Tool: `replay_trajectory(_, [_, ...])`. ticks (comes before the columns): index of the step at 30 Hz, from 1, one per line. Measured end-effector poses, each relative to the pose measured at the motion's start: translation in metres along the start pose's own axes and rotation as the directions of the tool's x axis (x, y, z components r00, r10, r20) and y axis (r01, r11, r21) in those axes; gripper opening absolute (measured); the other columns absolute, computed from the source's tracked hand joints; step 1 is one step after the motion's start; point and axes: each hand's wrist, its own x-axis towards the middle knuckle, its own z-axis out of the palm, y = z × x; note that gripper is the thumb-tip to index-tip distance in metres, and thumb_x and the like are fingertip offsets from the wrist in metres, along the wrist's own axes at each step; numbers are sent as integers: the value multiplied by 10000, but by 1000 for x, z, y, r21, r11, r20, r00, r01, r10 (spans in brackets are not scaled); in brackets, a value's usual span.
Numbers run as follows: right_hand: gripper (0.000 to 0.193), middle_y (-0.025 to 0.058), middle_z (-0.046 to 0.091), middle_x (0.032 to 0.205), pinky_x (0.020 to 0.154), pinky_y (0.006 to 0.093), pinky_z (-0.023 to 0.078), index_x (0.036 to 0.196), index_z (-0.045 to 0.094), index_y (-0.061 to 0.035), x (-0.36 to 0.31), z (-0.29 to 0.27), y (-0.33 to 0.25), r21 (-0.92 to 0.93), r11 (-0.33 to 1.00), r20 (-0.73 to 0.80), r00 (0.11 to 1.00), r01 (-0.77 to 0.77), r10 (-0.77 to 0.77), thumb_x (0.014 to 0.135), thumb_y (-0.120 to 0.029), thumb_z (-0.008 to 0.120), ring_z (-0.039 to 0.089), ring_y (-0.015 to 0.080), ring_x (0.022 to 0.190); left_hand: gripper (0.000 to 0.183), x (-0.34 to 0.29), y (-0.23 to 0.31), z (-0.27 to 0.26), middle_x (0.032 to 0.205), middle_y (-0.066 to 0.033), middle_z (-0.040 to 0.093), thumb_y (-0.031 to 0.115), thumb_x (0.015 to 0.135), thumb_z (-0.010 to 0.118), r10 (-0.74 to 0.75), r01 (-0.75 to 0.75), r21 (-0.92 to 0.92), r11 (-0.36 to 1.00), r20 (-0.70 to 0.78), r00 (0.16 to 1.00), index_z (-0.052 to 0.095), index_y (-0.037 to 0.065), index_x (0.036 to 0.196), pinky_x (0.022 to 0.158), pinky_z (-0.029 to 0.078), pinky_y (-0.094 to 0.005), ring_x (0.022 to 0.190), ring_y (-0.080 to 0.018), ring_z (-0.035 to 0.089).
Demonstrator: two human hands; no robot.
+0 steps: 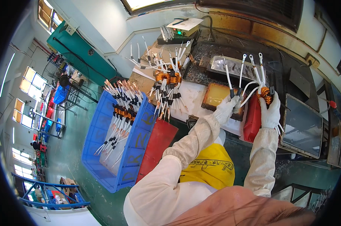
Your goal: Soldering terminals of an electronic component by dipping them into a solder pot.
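Note:
My right hand (270, 111), in a white glove, is closed round a copper-wound coil (265, 95). Several white cable leads with ring terminals (255, 67) stand up from this coil. My left hand (227, 110), also gloved, is closed on white leads (230, 84) with black sleeves, just left of the coil. Its fingertips are partly hidden, so how many leads it grips is unclear. Below the coil, close to my right hand, is a red box (252, 121). An amber-filled tray (216, 96) lies beside my left hand, and a metal tray with a silvery surface (232, 67) sits behind it.
More coils with white leads (168, 79) are heaped on the bench at left. A blue crate (89, 150) holding similar coils stands at its near-left side. A small device with a green light (183, 28) is at the back. A grey-topped metal frame (302, 126) lies right.

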Motion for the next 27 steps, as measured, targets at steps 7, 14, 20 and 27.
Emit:
replay_trajectory(7, [644, 173, 579, 1284, 890, 425, 516, 1395, 451, -78, 1, -3, -6, 9, 1000, 21, 1000, -9, 9, 877, -369, 700, 611, 361, 1113, 234, 3, -4, -7, 731, 35, 487, 269, 1010, 555, 42, -42, -5, 999, 80, 996, 612, 69, 1115, 570, 347, -222, 622, -63, 420])
replay_trajectory(14, [605, 149, 609, 1195, 850, 410, 519, 1349, 492, -92, 1, -2, -6, 54, 995, -70, 994, 88, -85, 844, -323, 732, 623, 333, 1055, 237, 8, -8, -12, 738, 26, 503, 246, 1011, 547, 22, -22, 28, 999, 14, 1000, 600, 45, 1124, 563, 351, -232, 623, -72, 426])
replay_trajectory(20, [631, 162, 606, 1196, 823, 429, 528, 1354, 487, -102, 0, -5, -8, 30, 999, -32, 999, -12, 13, 829, -341, 743, 630, 361, 1020, 273, 4, -5, -10, 731, 38, 444, 281, 1025, 498, 30, -34, 70, 997, 63, 998, 581, 44, 1133, 578, 307, -244, 630, -76, 376])
replay_trajectory(27, [630, 151, 609, 1178, 793, 428, 536, 1353, 487, -113, -1, -7, -10, 5, 1000, -44, 999, -17, 17, 828, -351, 741, 640, 350, 997, 262, 6, -5, -14, 739, 40, 436, 286, 1022, 498, 43, -49, 45, 998, 141, 989, 577, 53, 1115, 591, 309, -245, 644, -79, 377])
